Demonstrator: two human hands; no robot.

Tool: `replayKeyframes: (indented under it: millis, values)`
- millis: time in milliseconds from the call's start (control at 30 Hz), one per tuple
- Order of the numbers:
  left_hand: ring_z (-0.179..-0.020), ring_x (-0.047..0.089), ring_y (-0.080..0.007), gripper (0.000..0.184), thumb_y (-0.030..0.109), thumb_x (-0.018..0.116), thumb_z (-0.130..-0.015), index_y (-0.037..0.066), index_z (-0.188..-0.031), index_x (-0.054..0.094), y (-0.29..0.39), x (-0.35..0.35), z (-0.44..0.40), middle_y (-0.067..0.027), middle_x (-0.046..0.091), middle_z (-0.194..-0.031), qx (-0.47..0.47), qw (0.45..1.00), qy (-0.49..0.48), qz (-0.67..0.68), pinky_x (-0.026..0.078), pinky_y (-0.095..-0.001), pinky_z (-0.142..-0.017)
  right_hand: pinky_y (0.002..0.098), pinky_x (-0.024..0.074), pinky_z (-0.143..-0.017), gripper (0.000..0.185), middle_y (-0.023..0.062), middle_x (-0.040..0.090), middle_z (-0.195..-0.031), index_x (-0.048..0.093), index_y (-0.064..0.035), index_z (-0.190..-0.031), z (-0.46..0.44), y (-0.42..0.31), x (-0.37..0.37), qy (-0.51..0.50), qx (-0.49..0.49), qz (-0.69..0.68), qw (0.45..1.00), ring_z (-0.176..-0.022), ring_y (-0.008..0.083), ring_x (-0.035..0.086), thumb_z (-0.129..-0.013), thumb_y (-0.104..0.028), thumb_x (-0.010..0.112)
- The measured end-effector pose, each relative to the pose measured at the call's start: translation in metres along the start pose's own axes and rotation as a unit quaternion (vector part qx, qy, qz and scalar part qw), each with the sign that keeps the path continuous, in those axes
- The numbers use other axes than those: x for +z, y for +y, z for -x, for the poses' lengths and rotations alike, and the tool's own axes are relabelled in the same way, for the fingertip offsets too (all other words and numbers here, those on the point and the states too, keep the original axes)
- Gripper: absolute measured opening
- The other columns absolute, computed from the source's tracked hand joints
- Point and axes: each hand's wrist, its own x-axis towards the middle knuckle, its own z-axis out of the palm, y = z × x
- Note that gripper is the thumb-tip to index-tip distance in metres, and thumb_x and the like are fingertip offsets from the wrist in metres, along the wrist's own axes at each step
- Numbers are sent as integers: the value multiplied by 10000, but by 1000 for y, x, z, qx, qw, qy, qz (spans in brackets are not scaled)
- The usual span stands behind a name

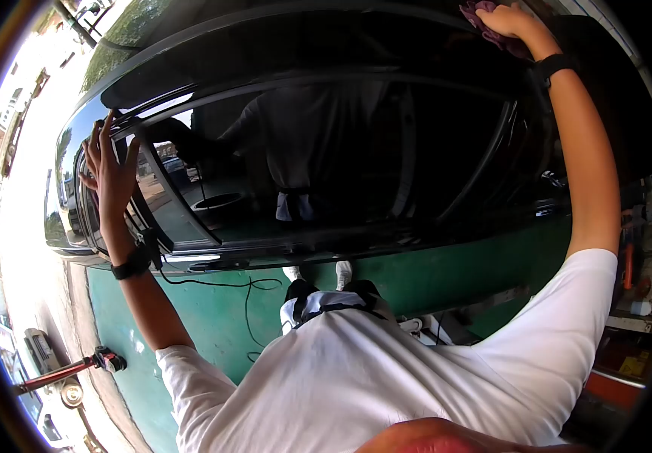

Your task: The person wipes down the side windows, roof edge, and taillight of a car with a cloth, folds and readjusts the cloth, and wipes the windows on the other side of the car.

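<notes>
Both arms reach outward over the black car (446, 49): the left hand (113, 170) spreads its fingers toward its front end, the right hand (503, 21) curls toward its rear.

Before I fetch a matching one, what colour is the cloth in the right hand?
The cloth is dark purplish maroon, best seen in the head view.

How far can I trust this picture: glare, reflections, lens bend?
Head view: daylight blows out the left side; the black car mirrors the wearer; the lens bows straight edges; the right hand and cloth are cut by the top edge.
</notes>
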Motion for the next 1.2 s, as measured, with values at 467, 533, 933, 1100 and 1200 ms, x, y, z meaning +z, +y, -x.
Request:
replayKeyframes:
  millis: [467, 533, 933, 1100, 1200]
  values:
    - [-1509, 232, -390, 657, 392, 596, -1012, 148, -1563, 336, -48, -34, 1, -192, 287, -1619, 33, 985, 66, 157, 247, -516, -1199, 503, 478, -983, 626, 178, 571, -1376, 390, -159, -1523, -8, 61, -43, -125, 124, -101, 979, -1199, 321, 591, -903, -226, 441]
    - [-1520, 215, -372, 662, 363, 587, -1021, 141, -1576, 303, -39, -39, 0, -197, 259, -1631, 26, 986, 60, 151, 245, -509, -1204, 550, 444, -1003, 735, 176, 502, -1450, 276, -243, -1586, -4, 38, -59, -126, 173, -149, 966, -1270, 327, 531, -872, -160, 427]
    - [-1443, 369, -426, 685, 422, 615, -989, 221, -1576, 324, -14, -63, 8, -224, 296, -1611, -20, 992, 51, 111, 389, -561, -1104, 382, 455, -439, 125, 48, 555, -718, 571, -162, -1036, 8, -95, -116, -111, -7, -446, 888, -547, 199, 558, -920, -137, 531]
    - [-1430, 389, -429, 685, 437, 618, -984, 218, -1570, 338, -13, -64, 8, -211, 308, -1609, 7, 991, 62, 121, 424, -554, -1080, 423, 490, -463, 261, 67, 586, -739, 597, -94, -1102, 2, -97, -120, -111, -18, -362, 925, -564, 232, 596, -859, -72, 504]
    - [-1393, 439, -432, 663, 420, 612, -988, 211, -1562, 353, -10, -66, 5, -198, 342, -1594, -26, 996, 58, 65, 507, -535, -1000, 410, 479, -746, 466, 127, 628, -1005, 547, -81, -1280, -52, 6, -92, -87, -59, -231, 967, -868, 259, 608, -820, -38, 488]
